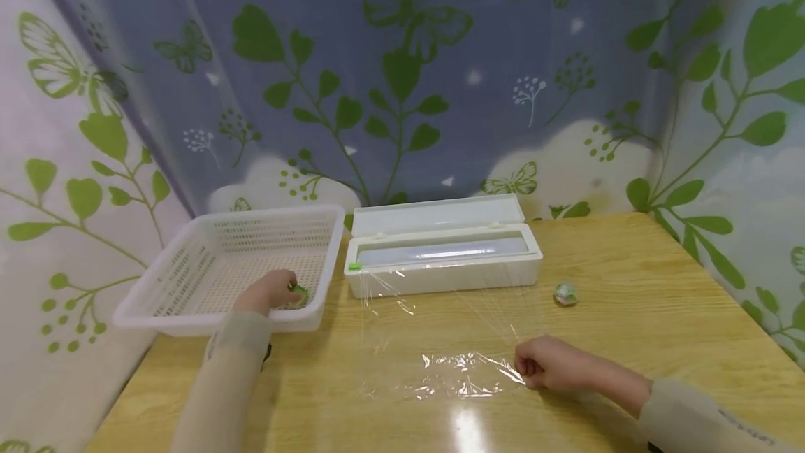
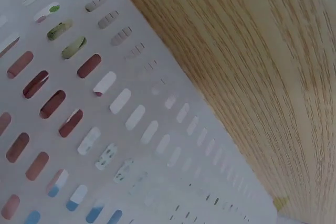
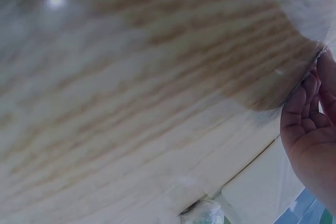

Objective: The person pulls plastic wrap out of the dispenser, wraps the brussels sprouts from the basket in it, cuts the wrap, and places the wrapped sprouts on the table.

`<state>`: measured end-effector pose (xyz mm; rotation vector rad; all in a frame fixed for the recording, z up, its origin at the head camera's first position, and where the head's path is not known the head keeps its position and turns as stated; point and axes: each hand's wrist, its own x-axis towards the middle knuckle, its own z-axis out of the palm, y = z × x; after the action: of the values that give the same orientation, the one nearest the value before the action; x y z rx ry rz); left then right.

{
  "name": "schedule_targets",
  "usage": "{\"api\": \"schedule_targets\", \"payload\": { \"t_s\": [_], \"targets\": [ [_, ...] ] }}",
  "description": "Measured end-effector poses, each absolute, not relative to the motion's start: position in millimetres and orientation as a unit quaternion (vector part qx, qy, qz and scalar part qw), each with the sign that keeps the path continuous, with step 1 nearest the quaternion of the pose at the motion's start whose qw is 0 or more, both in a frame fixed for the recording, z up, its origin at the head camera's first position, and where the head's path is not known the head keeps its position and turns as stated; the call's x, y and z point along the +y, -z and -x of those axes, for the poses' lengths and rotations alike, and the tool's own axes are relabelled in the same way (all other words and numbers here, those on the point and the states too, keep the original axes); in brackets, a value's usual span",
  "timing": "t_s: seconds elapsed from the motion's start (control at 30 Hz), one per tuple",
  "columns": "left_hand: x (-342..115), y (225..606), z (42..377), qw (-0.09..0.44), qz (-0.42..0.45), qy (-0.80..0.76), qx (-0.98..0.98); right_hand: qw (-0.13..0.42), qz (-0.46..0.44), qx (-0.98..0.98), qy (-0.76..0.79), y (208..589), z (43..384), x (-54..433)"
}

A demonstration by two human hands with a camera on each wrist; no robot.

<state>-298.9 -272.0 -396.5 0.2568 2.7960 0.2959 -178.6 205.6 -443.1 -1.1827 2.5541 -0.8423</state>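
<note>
My left hand [image 1: 270,291] reaches into the white plastic basket [image 1: 333,257] and grips a small green piece [image 1: 299,293], pale green through the slots; its exact kind is mostly hidden by the fingers. The left wrist view shows the slotted basket wall [image 2: 157,114] from outside. My right hand [image 1: 553,363] pinches the near right corner of a clear sheet of cling film [image 1: 462,376]. That film stretches back over the table to the white cling film dispenser [image 1: 440,277], whose lid [image 1: 440,214] stands raised behind the roll [image 1: 446,250]. Taut film also runs from the right fingers [image 3: 299,103] in the right wrist view.
A small film-wrapped green-and-white bundle [image 1: 565,293] lies on the wooden table [image 1: 629,285], right of the dispenser. A green slide cutter [image 1: 355,267] sits at the dispenser's left end. A patterned curtain [image 1: 390,75] hangs close behind the table.
</note>
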Motion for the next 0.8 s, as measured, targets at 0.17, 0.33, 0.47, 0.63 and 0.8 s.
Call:
{"api": "schedule_targets", "payload": {
  "t_s": [0.17,0.33,0.47,0.63,0.8],
  "targets": [
    [-271,394,297,0.136,-0.088,-0.119,0.98,0.105,0.398,0.866,0.283,443,179,205],
    [-276,390,295,0.07,-0.055,-0.168,0.982,0.106,0.402,0.866,0.277,443,179,205],
    [-280,383,290,0.002,-0.048,-0.233,0.971,0.108,0.407,0.863,0.279,443,178,203],
    [-271,365,283,-0.052,-0.05,-0.304,0.95,0.108,0.408,0.861,0.282,440,179,204],
    [-251,351,273,-0.081,-0.062,-0.331,0.938,0.107,0.41,0.862,0.278,440,180,204]
  ]
}}
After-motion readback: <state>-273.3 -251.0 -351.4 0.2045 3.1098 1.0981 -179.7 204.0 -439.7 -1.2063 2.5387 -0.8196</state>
